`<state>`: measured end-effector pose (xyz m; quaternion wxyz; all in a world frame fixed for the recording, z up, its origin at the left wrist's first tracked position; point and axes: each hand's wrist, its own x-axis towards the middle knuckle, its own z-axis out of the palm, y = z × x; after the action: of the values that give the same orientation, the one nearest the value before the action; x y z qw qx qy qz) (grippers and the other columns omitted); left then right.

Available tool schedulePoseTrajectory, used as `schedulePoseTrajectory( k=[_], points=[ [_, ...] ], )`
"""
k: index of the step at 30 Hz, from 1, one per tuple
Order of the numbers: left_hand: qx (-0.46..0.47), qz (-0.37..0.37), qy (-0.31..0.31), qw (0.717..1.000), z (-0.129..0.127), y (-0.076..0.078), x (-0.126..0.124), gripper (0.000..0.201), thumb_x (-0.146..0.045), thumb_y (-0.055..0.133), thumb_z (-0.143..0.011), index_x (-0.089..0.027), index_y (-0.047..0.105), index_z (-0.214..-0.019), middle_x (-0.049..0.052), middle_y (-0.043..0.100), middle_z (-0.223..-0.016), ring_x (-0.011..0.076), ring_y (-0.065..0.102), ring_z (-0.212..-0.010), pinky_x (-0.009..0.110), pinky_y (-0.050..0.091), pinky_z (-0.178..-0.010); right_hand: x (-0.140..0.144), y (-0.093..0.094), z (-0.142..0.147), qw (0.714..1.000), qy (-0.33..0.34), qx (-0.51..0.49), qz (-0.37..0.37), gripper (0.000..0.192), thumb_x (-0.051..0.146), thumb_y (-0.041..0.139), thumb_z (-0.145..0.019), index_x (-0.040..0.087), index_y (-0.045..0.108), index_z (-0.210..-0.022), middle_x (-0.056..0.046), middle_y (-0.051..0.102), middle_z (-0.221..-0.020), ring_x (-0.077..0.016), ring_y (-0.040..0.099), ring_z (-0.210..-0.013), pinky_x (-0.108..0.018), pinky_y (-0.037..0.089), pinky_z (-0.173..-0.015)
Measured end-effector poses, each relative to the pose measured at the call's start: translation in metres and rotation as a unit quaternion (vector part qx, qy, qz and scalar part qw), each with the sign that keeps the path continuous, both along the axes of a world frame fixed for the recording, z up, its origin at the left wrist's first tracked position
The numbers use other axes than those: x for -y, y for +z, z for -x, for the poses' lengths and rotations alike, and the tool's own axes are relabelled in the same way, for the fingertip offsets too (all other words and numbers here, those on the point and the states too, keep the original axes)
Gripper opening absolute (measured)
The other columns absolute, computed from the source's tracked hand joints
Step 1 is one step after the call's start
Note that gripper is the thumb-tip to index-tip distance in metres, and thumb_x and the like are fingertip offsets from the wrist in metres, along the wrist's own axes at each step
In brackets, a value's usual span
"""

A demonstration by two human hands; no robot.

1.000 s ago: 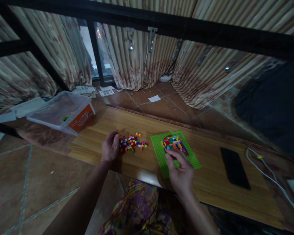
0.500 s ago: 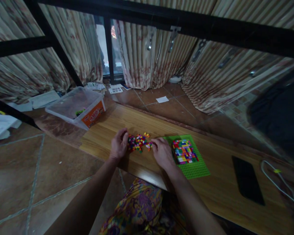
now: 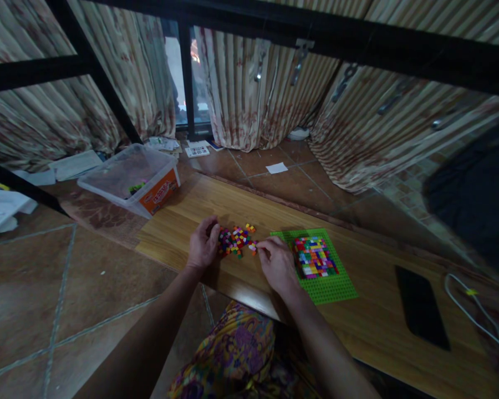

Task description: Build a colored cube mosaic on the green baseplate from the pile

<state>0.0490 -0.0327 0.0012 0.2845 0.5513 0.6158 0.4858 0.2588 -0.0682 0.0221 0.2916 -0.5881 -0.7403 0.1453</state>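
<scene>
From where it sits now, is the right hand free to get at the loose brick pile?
Probably yes. The right hand is already at the near right edge of the loose brick pile, fingertips on a brick there. Nothing lies between them; the left hand rests at the pile's opposite side, leaving the middle open.

Loose bricks [image 3: 237, 239] lie on the table [image 3: 370, 310] left of the baseplate [image 3: 330, 285]; phone [image 3: 422, 307] further right — tub [image 3: 128, 180] far left.

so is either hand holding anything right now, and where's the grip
The right hand pinches a small brick between its fingertips at the edge of the loose brick pile. The left hand rests against the pile; whether it grips any cannot be told.
</scene>
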Motion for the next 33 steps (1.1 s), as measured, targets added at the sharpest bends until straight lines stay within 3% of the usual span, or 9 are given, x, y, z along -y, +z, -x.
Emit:
schedulePoseTrajectory(
  k=[19,26,30,33],
  points=[
    [0.015,-0.01,0.003,1.0,-0.001,-0.003,0.0,0.04,-0.045,0.052,-0.086,-0.017,0.062,-0.111,0.01,0.07,-0.107,0.0224,0.065,-0.1,0.038,0.052,-0.094,0.002,-0.006,0.013,0.998,-0.003,0.062,-0.004,0.01,0.025,0.062,-0.087,0.022,0.071,-0.09,-0.006,0.063,-0.095,-0.0228,0.056,-0.093,-0.034,0.045,-0.083],
    [0.062,-0.025,0.024,0.998,0.001,-0.001,-0.001,0.044,-0.046,0.054,-0.084,-0.015,0.06,-0.114,0.011,0.068,-0.107,0.022,0.065,-0.1,0.038,0.052,-0.092,0.008,0.004,0.015,0.999,-0.017,0.013,-0.027,0.014,0.019,0.058,-0.09,0.022,0.071,-0.086,-0.006,0.063,-0.097,-0.0219,0.056,-0.094,-0.034,0.045,-0.085],
    [-0.01,-0.086,0.067,0.994,-0.008,0.016,0.025,0.039,-0.044,0.058,-0.083,-0.017,0.062,-0.112,0.009,0.066,-0.106,0.0213,0.061,-0.099,0.037,0.05,-0.091,0.031,0.021,0.006,0.998,-0.018,-0.039,-0.055,0.015,0.025,0.055,-0.093,0.024,0.07,-0.091,-0.004,0.064,-0.1,-0.02,0.057,-0.095,-0.033,0.046,-0.086],
    [0.016,-0.051,-0.037,0.998,-0.031,0.032,0.064,0.03,-0.043,0.06,-0.083,-0.02,0.065,-0.102,0.005,0.066,-0.094,0.0191,0.061,-0.085,0.031,0.051,-0.077,0.054,0.034,-0.002,0.997,0.004,-0.055,-0.062,0.017,0.026,0.052,-0.095,0.024,0.068,-0.093,-0.004,0.065,-0.098,-0.0194,0.058,-0.094,-0.033,0.046,-0.085]
  ],
)
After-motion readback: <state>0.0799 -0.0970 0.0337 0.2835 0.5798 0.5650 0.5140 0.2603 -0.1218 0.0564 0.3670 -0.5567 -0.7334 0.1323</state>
